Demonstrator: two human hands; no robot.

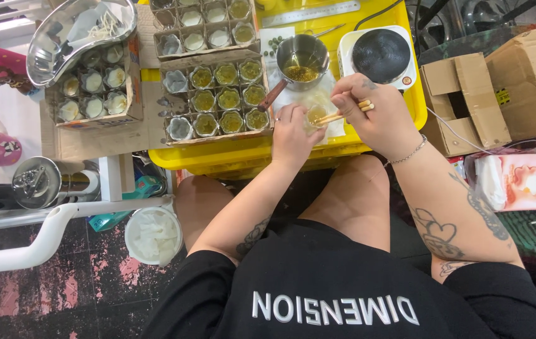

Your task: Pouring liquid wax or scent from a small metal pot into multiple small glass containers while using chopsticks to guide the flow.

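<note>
Left hand: the left hand (292, 135) is curled closed around a small clear glass jar of yellow-green liquid (316, 116), steadying it from the person's side.
Right hand: the right hand (375, 113) is closed in a pinch on a pair of light wooden sticks (343, 114), held nearly level, their tips over the mouth of the jar.
Jar position: just above the near edge of the yellow plastic table (243, 157), over a white paper sheet (299, 97), between the two hands.
Saucepan: a small steel saucepan with a brown wooden handle (302, 59) stands just behind the jar; it holds amber liquid.
Hotplate: a white electric hotplate with a round black top (380, 56) sits just right of the saucepan.
Filled tray: a cardboard tray of small glass jars (214, 100), most holding yellow-green fill, lies left of the left hand.
Other trays: a second cardboard tray of jars with white fill (95, 88) lies further left, under a tilted steel bowl (80, 34).
Wrist: a thin silver bracelet (406, 154) on the right wrist.
Surroundings: open brown cardboard boxes (469, 100) at right; a white plastic bucket (153, 235) on the floor by the left knee.
</note>
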